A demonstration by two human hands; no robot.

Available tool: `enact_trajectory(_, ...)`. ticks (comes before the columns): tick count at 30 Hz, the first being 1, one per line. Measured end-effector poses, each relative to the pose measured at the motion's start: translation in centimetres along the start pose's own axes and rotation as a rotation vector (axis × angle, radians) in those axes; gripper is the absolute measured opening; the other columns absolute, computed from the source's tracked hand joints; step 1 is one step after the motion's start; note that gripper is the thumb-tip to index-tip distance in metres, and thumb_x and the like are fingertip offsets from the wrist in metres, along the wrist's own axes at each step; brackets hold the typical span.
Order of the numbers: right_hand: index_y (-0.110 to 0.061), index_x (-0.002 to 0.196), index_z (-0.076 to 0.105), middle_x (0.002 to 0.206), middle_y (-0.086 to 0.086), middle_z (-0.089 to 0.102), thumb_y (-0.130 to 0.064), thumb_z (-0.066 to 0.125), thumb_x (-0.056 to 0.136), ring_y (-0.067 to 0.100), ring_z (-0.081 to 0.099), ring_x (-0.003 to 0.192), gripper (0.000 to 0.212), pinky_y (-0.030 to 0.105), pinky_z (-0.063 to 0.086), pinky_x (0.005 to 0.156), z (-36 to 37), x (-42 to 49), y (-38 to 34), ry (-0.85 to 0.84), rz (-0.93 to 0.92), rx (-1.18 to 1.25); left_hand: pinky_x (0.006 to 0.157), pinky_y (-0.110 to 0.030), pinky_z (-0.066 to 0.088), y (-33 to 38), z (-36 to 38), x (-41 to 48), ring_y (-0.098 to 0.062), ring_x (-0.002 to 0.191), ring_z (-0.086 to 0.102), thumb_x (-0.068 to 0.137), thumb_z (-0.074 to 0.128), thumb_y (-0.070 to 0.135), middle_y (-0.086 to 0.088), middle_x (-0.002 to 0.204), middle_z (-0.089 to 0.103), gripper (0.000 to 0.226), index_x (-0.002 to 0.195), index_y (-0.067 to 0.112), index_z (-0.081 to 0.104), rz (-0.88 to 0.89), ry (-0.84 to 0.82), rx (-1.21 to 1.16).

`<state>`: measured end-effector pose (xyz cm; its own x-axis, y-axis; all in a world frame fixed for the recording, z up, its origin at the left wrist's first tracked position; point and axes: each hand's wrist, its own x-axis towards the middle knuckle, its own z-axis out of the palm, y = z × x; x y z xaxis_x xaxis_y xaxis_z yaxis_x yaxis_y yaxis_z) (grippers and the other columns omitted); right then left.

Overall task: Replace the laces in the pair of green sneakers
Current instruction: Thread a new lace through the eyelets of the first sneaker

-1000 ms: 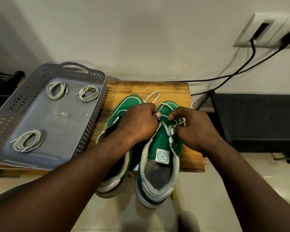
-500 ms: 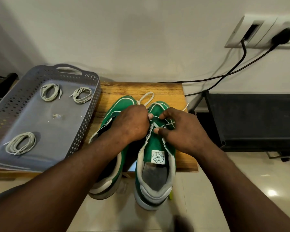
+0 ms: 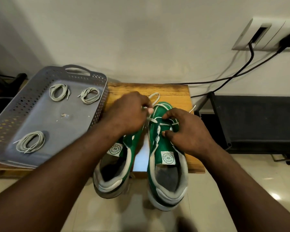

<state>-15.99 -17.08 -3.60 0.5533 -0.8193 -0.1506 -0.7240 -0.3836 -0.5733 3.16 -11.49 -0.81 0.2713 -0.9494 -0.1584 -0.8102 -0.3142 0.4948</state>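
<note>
Wooden stool [image 3: 177,92] beneath my hands bears the green sneakers [image 3: 115,169]. My left hand [image 3: 127,113] pinches the lace [image 3: 155,97] by its end; my right hand [image 3: 187,131] pinches it at the right sneaker [image 3: 167,166]'s toe eyelets. Most work remains, I judge; coiled laces [image 3: 31,142] lie leftward.

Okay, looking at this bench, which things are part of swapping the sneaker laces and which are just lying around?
In the job: left hand pinching the white lace; right hand gripping the right sneaker; left sneaker; three coiled laces in the grey tray.
Just lying about: wall socket, black cables, black rack beside the wooden bench.
</note>
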Motion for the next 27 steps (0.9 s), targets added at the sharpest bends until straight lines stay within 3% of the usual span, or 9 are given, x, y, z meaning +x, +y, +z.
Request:
enact_trajectory(2,-0.031,0.128,0.061,0.133,-0.008,0.059,-0.025,0.081,0.083,0.017,0.055,0.121,0.05,0.039,0.051,0.099,0.4,-0.1,-0.3,0.007,-0.049,-0.062,0.092,-0.042,0.054,1.0,1.6,-0.1,-0.021,0.107,0.063,0.099,0.068,0.04,0.006,0.117,0.067,0.015,0.112,0.036,0.073,0.051,-0.051,0.082)
enact_trajectory(5,-0.03,0.138,0.054,0.147,-0.006,0.05,-0.03,0.079,0.082,0.02,0.048,0.132,0.061,0.045,0.048,0.106,0.7,-0.3,-0.6,0.033,-0.08,-0.142,0.081,-0.043,0.058,1.5,2.8,0.1,-0.024,0.092,0.067,0.098,0.069,0.042,0.001,0.1,0.067,0.015,0.104,0.028,0.07,0.023,-0.037,0.2)
enact_trajectory(12,-0.028,0.146,0.047,0.153,-0.012,0.045,-0.048,0.075,0.086,0.02,0.061,0.118,0.069,0.039,0.054,0.094,1.0,-0.3,-0.6,0.069,-0.018,-0.229,0.086,-0.045,0.057,1.5,3.1,0.4,-0.027,0.091,0.065,0.103,0.061,0.038,-0.006,0.096,0.065,0.022,0.104,0.017,0.063,-0.054,-0.145,0.219)
enact_trajectory(16,-0.03,0.15,0.041,0.159,-0.014,0.039,-0.048,0.072,0.091,0.021,0.061,0.123,0.068,0.04,0.054,0.093,1.7,-0.6,-1.0,0.076,-0.004,-0.325,0.075,-0.035,0.049,1.5,0.9,0.8,-0.024,0.087,0.061,0.103,0.062,0.029,-0.003,0.088,0.059,0.015,0.101,0.016,0.067,-0.061,-0.163,0.279)
enact_trajectory(21,-0.031,0.149,0.042,0.158,-0.016,0.04,-0.052,0.071,0.091,0.02,0.061,0.123,0.068,0.042,0.052,0.097,2.1,-0.6,-1.1,0.103,0.015,-0.288,0.091,-0.043,0.056,-0.8,-3.0,1.2,-0.031,0.099,0.065,0.102,0.064,0.029,-0.011,0.108,0.068,0.019,0.109,0.011,0.069,-0.192,-0.024,0.281)
enact_trajectory(24,-0.036,0.148,0.041,0.153,-0.009,0.045,-0.061,0.071,0.087,0.024,0.06,0.123,0.072,0.042,0.055,0.094,2.0,-0.4,-0.9,0.088,0.085,-0.227,0.086,-0.045,0.057,-1.8,-2.9,1.0,-0.032,0.092,0.064,0.097,0.068,0.027,-0.01,0.104,0.068,0.013,0.104,0.016,0.07,-0.267,0.025,0.302)
enact_trajectory(27,-0.036,0.146,0.038,0.143,-0.001,0.055,-0.064,0.071,0.084,0.028,0.058,0.124,0.075,0.046,0.052,0.097,2.1,-0.2,-0.7,0.073,0.126,-0.228,0.08,-0.039,0.052,-1.3,-1.9,0.6,-0.03,0.094,0.062,0.095,0.066,0.025,-0.005,0.106,0.067,0.011,0.105,0.024,0.068,-0.211,0.008,0.32)
